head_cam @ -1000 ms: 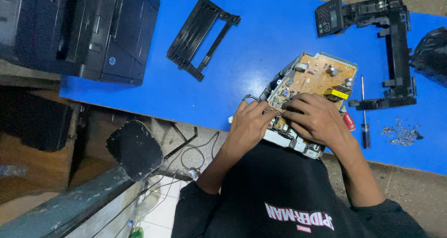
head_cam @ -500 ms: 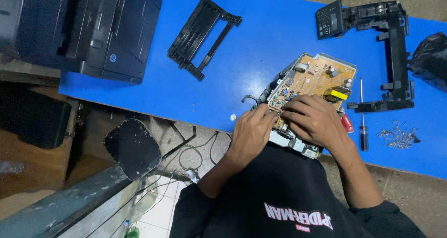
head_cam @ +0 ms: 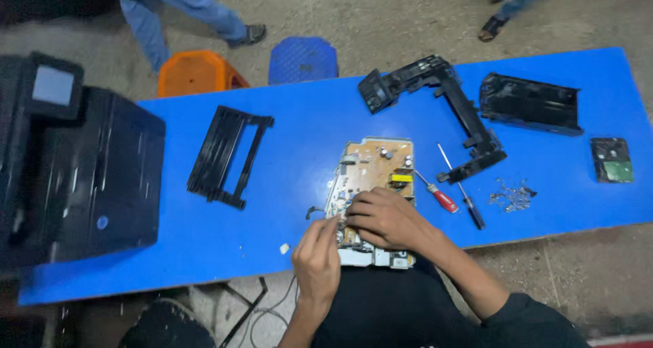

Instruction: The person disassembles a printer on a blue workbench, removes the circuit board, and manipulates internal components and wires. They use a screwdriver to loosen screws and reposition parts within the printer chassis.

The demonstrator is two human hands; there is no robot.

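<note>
- Two bare hands meet on a tan circuit board (head_cam: pixel 373 174) near the front edge of a blue table (head_cam: pixel 299 144).
- Since a second ago the view has swung; both hands stay on the board, so the work there goes on.
- Right hand (head_cam: pixel 384 217) lies flat, pressing the board; left hand (head_cam: pixel 317 256) pinches its left edge.
- Board's long axis runs away from the person.
- Right of the board: red-handled screwdriver (head_cam: pixel 437 195), black screwdriver (head_cam: pixel 464 200).
- Left of the board: black printer (head_cam: pixel 81 171).

A long blue table (head_cam: pixel 286 137) runs across the middle of the frame over a grey, worn concrete floor (head_cam: pixel 394 18). At the upper left, behind the table, stand an orange stool (head_cam: pixel 194 72) and a blue stool (head_cam: pixel 304 59). The light is even and dim
</note>
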